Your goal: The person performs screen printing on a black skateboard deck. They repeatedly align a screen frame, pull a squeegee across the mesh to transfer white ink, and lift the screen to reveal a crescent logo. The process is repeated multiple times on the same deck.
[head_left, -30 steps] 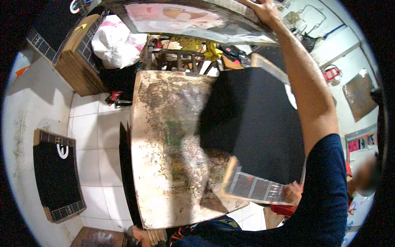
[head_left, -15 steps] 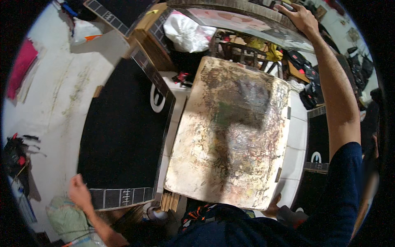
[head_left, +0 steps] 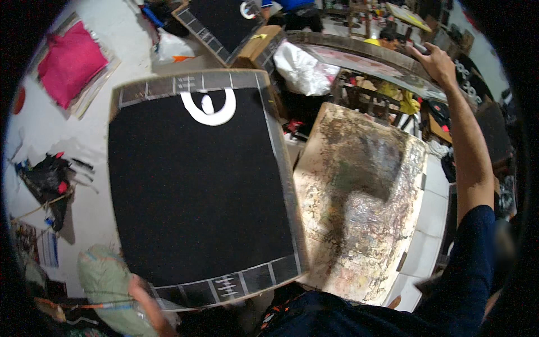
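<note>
A flat black panel point(head_left: 196, 191) with a dark taped border and a white ring-shaped print stands tilted to the left of the work table. My left hand point(head_left: 145, 297) is closed at its lower left corner, the fingers partly hidden and blurred. Away from me, at the upper right, my right hand point(head_left: 437, 66) grips the top edge of a raised wooden frame point(head_left: 359, 49). Its sheet carries a pinkish, stained picture. Between my arms lies a worn, paint-crusted board point(head_left: 365, 219), with a shadow across it.
A pale green sack point(head_left: 104, 275) sits beside my left hand. Pink cloth point(head_left: 70, 62) lies at the far left. Behind the table are a white plastic bag point(head_left: 306, 70), another black panel point(head_left: 222, 25), and two people farther off. White tiles point(head_left: 429, 224) run along the board's right side.
The black panel has turned to face me more fully and now overlaps the board's left edge. My view has shifted left. My right hand stays on the raised frame.
</note>
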